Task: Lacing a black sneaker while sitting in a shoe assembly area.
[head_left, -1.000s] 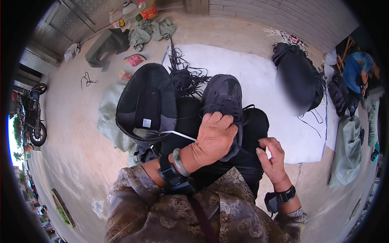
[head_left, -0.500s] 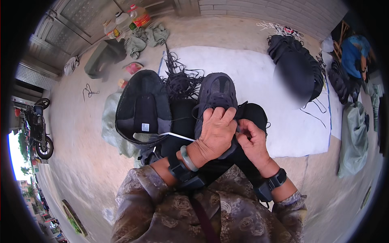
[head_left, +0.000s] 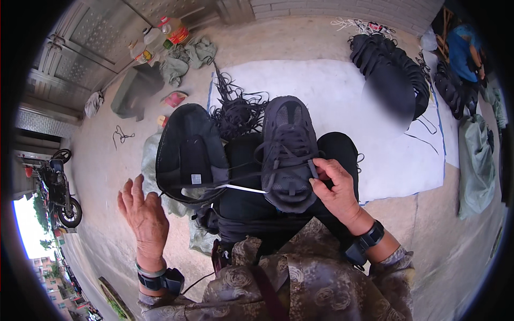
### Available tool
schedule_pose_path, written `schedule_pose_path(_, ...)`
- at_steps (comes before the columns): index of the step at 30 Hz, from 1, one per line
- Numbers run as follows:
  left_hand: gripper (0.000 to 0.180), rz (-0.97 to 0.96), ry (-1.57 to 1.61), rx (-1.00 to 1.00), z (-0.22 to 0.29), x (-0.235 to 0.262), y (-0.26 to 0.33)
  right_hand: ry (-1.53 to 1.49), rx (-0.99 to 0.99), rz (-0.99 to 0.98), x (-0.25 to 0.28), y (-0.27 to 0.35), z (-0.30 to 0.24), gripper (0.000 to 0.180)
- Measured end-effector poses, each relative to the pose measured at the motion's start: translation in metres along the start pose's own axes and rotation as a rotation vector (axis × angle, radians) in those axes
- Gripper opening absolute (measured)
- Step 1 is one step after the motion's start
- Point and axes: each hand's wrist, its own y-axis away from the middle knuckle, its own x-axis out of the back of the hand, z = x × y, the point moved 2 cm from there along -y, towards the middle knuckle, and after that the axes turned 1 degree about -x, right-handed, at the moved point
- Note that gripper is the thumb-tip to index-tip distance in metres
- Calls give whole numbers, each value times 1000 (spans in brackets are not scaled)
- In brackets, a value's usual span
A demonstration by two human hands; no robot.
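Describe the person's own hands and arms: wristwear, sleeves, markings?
Left hand and right hand: bare, no gloves. Each wrist has a black strap with a boxy dark device; the left also has a pale greenish bangle. Sleeves: brown-grey, patterned with lighter swirls. No legible markings.

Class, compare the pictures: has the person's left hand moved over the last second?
Yes: leftward, off the laced shoe. Judged against the white sheet, the left hand now lies farther left than its left edge.
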Motion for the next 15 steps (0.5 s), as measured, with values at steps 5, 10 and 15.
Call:
schedule_pose_path(5, 22, 131, 586, -262, 92, 9, -32, -157, -94, 87, 5, 9, -1, 38)
schedule_pose_path(10, 35, 97, 838, -245, 141, -32, -78, -75, -276, -98, 23, 26, -3, 31)
schedule_pose_path(15, 31, -60, 855, -217, 152, -83, -104, 252, 50, -247, 43, 21, -21, 21)
